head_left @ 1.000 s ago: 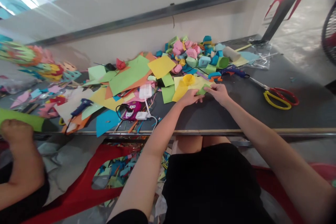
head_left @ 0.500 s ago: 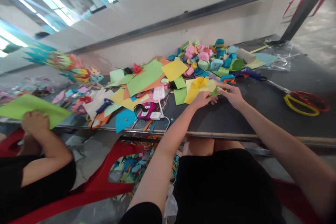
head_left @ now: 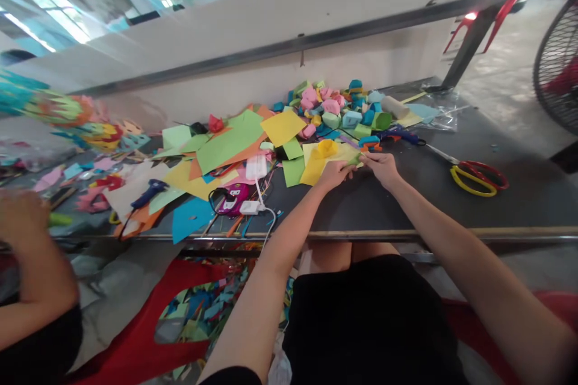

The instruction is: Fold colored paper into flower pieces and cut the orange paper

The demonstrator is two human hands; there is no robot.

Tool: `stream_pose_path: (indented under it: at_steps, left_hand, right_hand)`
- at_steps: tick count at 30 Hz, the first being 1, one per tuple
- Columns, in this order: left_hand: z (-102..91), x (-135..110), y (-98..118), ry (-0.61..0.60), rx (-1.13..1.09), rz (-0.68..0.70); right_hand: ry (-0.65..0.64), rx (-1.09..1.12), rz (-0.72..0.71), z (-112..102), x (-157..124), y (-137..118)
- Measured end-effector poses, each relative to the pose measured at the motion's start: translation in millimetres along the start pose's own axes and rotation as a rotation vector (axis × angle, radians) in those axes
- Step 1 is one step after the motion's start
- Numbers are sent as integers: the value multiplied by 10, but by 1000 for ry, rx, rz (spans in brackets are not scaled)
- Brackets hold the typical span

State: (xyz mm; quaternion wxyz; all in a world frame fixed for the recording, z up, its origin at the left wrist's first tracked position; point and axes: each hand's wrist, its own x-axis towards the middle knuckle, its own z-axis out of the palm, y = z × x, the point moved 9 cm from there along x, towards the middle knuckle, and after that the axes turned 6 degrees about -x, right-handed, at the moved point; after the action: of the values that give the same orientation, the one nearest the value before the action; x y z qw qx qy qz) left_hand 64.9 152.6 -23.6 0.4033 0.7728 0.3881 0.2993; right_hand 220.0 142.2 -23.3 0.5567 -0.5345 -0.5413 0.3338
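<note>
My left hand (head_left: 333,173) and my right hand (head_left: 382,165) meet over the dark table (head_left: 406,204), both pinching a small green piece of paper (head_left: 355,159) between their fingertips. Just behind it lie a yellow sheet (head_left: 316,163) and a yellow rolled paper shape (head_left: 327,147). Both sets of fingers are curled closed on the green piece.
Loose coloured sheets (head_left: 226,141) cover the table's middle, with a pile of small folded paper shapes (head_left: 338,105) at the back. Red-and-yellow scissors (head_left: 478,175) lie to the right, a blue glue gun (head_left: 400,134) behind my hands. Another person's hand (head_left: 20,216) is at the left.
My hands stay together on the green piece. The other person's hand at the left has moved down, and the large green sheet under it is now mostly out of sight.
</note>
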Motion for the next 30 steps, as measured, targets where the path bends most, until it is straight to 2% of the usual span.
stream_pose_path:
  at_steps: [7,14,18,23,25,30]
  left_hand:
    - [-9,-5,-90,14,-83,-61]
    - [-36,-25,-57,28,-83,-68]
    - [-45,-33,-44,31,-80,-67]
    - [-42,-36,-51,33,-89,-58]
    - [-38,-23,-78,36,-89,-52]
    - [7,22,-116,-3,-64,-63]
  right_hand:
    - [-43,-3,15,40,12,26]
    - [63,38,-51,-103,106,59]
    - [21,-35,-41,-76,116,96]
    - [-50,50,-64,-9,82,29]
    - [-55,9,-61,-7,78,41]
    - [27,-234,-90,-99,101,53]
